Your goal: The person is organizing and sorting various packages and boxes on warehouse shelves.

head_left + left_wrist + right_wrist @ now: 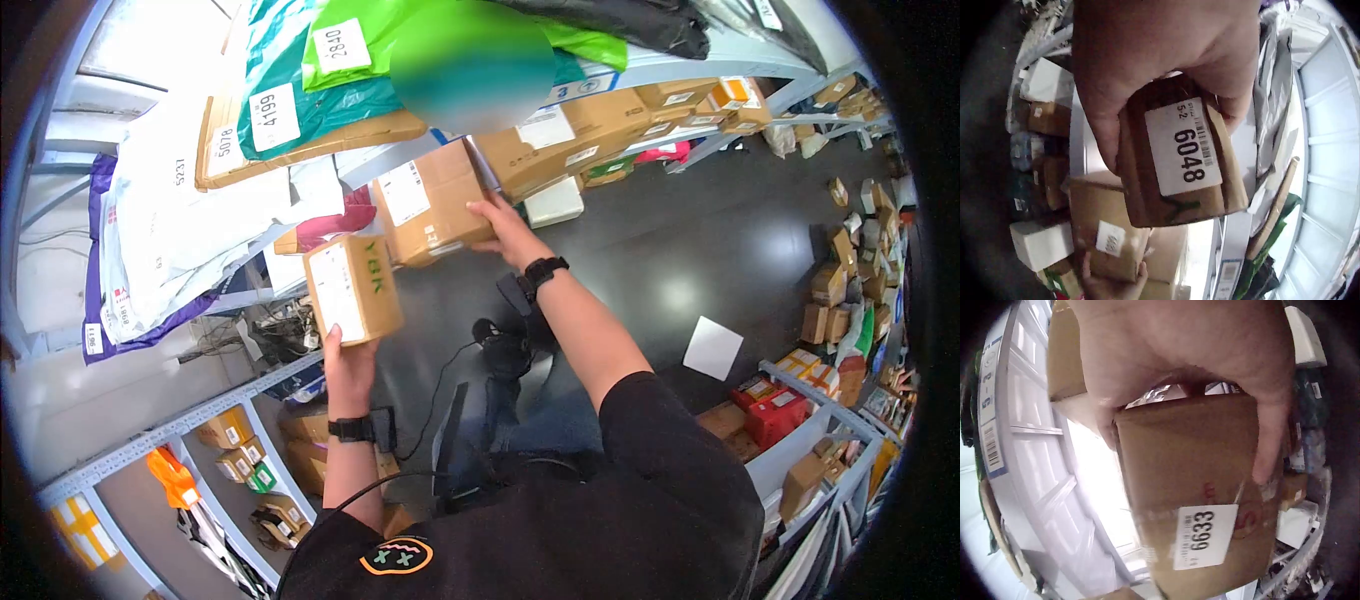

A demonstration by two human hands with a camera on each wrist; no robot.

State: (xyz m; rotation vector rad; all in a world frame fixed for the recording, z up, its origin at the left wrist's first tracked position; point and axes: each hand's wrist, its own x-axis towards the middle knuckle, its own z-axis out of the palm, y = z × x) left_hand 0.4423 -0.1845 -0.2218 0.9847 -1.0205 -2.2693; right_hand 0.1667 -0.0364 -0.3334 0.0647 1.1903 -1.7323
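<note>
Label 6048 [1186,150] and label 6633 [1205,537] only read on the wrist cams; left hand [350,378] pinches the small box [372,300], right hand [512,236] grips the bigger box [440,195] by the parcel-loaded shelf [745,68].

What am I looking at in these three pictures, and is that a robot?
No, it's a person working with bare hands. The widest picture looks down from the head; the other two were taken from the left and right wrists, each close on its own hand's work.

The left hand holds a small carton with green "YBK" lettering; the left wrist picture shows its label, 6048. The right hand grips a larger carton, labelled 6633 in the right wrist picture.

Beside them is a shelf holding, among other parcels, a white bag and a teal bag. The camera strongly curves the edges of the view.
</note>
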